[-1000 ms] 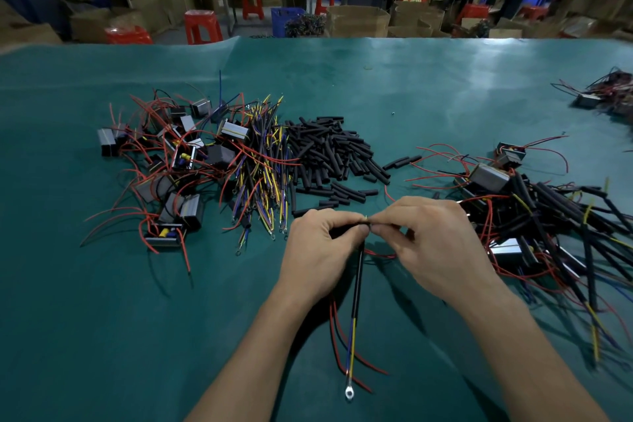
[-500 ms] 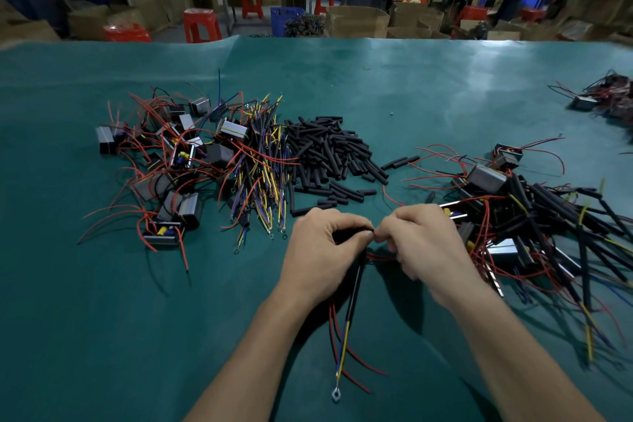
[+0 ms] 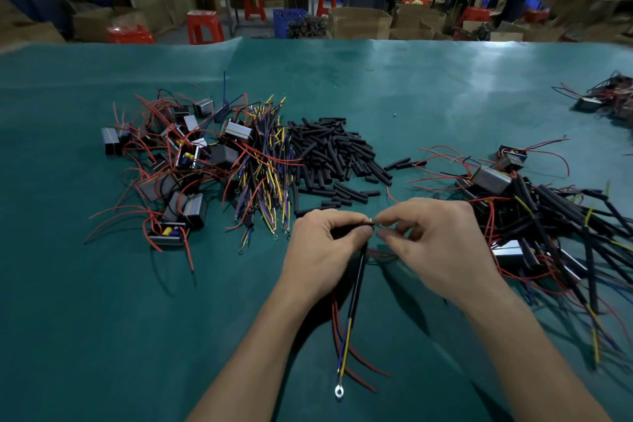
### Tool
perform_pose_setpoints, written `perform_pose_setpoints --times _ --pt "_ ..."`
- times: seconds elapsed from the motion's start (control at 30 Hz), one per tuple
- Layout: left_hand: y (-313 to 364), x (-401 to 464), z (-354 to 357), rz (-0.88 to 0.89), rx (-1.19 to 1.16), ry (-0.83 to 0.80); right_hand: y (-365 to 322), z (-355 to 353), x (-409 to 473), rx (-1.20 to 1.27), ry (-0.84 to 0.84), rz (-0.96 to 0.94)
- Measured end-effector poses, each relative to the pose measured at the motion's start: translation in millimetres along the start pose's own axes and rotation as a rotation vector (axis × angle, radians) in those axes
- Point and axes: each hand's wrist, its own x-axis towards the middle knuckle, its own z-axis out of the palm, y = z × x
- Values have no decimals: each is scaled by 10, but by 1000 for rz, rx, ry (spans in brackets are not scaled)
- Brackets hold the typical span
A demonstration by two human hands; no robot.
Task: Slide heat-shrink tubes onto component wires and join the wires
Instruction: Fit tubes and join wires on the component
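Centrally, at the near middle of the green tabletop (image 3: 428, 86), both hands meet fingertip to fingertip. The left hand (image 3: 322, 250) is curled around the upper end of a black heat-shrink tube (image 3: 358, 279), thumb and forefinger pinching it just where bare wire ends show. The right hand (image 3: 442, 243) pinches a thin wire end (image 3: 374, 224) between thumb and forefinger, touching the tip held by the left hand; the remaining fingers are loosely bent. Whether the two wire ends are already twisted together cannot be told at this size.

From under the left hand the tube hangs down toward the viewer, and a yellow and blue lead (image 3: 345, 346) comes out of its lower end, finishing in a small metal ring terminal (image 3: 339, 390). Two red wires (image 3: 356, 363) trail beside that lead across the tabletop.

Behind the hands lies a heap of loose black tubes (image 3: 335, 154). Just left of the heap sits a bundle of yellow, blue and black leads (image 3: 267, 178), and further left a tangle of small boxed components with red wires (image 3: 171, 164). To the right of the hands is a second pile of components with tubes on their wires (image 3: 548, 212), several leads spreading toward the right edge. Another small cluster of wired parts (image 3: 609, 99) sits at the far right of the tabletop.

Beyond the far edge stand red plastic stools (image 3: 205, 26), cardboard boxes (image 3: 359, 22) and a blue crate (image 3: 287, 20), with people standing at a further bench.
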Motion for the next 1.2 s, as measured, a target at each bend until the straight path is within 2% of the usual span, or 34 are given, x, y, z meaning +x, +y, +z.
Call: perform_pose_setpoints --times 0.2,0.37,0.47,0.63,0.77,1.07,1.2 --pt "-6 -1 -2 -20 -14 -16 35 -10 17 -45 -38 -114" --pt "-9 -12 -6 9 4 -51 -1 0 14 -110 -67 -85" --pt "1 -20 -7 38 1 -53 -32 55 1 -98 -70 20" --pt "37 -41 6 25 -10 -35 8 95 40 99 -136 334" --pt "45 -46 16 37 -1 -20 16 109 46 344 -174 504" --pt "10 -26 27 47 -23 45 -39 149 44 583 -128 502" --pt "4 -27 31 38 -16 41 -37 177 55 852 -107 597"
